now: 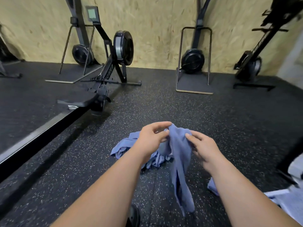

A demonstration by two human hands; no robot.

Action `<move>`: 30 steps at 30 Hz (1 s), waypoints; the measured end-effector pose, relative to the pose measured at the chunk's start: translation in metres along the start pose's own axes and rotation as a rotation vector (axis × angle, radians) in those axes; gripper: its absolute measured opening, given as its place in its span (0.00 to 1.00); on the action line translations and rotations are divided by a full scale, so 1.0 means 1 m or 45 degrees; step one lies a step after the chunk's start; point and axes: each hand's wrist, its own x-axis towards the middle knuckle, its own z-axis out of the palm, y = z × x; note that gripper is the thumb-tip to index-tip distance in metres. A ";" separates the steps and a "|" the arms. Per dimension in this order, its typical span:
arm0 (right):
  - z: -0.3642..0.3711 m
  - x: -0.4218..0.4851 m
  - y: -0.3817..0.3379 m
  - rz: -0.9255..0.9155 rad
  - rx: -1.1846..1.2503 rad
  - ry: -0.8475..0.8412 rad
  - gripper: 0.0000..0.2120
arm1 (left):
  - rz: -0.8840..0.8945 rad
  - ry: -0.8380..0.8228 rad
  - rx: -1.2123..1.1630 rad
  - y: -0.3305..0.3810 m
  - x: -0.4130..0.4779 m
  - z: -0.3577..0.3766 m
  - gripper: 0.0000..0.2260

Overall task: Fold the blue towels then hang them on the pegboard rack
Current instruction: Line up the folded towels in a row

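Both my hands are up over the floor [82, 153], w/ one blue towel [178, 154] between them. L hand [150, 138]: fingers [161, 125] curled, thumb and fingertips pinching the towel's top bunch. R hand [203, 149]: fingers [193, 136] lie across the cloth just beside the L ones, gripping it from the right side. The towel hangs down from that pinch in a long crumpled strip, unfolded, lower end trailing toward the near edge of the floor, btw my forearms.

Behind my L hand, a heap of blue towels [124, 148] sits rumpled on the floor, approx. mid-floor. Another bit of blue cloth [213, 187] shows beside my R forearm; can't tell how much of it there is.

Toward the far edge, by the plywood wall [155, 30]: a rowing machine [106, 74] laid out flat at far left, its rail running along the left side. Upright rower [193, 59] stands against the wall at far right.
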 end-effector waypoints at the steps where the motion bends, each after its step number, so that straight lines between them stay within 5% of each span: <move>1: -0.003 -0.001 -0.004 -0.018 0.029 -0.011 0.08 | -0.014 -0.013 -0.008 -0.001 -0.004 0.001 0.11; 5: -0.010 -0.007 -0.024 -0.155 0.034 -0.014 0.07 | -0.190 -0.063 0.152 -0.002 -0.009 -0.003 0.09; 10: -0.021 -0.005 -0.044 -0.338 -0.444 -0.229 0.08 | -0.035 -0.150 1.194 -0.020 0.012 -0.013 0.08; 14: -0.020 0.004 -0.065 -0.410 -0.714 -0.479 0.11 | 0.276 -0.291 0.732 -0.006 0.028 -0.002 0.20; 18: -0.021 0.022 -0.069 -0.435 -0.853 -0.495 0.12 | 0.302 -0.459 0.603 -0.008 0.052 0.005 0.12; 22: -0.019 0.040 -0.063 -0.350 -0.812 -0.490 0.05 | 0.352 -0.351 0.653 -0.013 0.071 -0.005 0.09; 30: -0.008 0.067 -0.048 -0.426 -1.081 -0.363 0.08 | 0.312 -0.382 0.916 -0.017 0.092 -0.016 0.15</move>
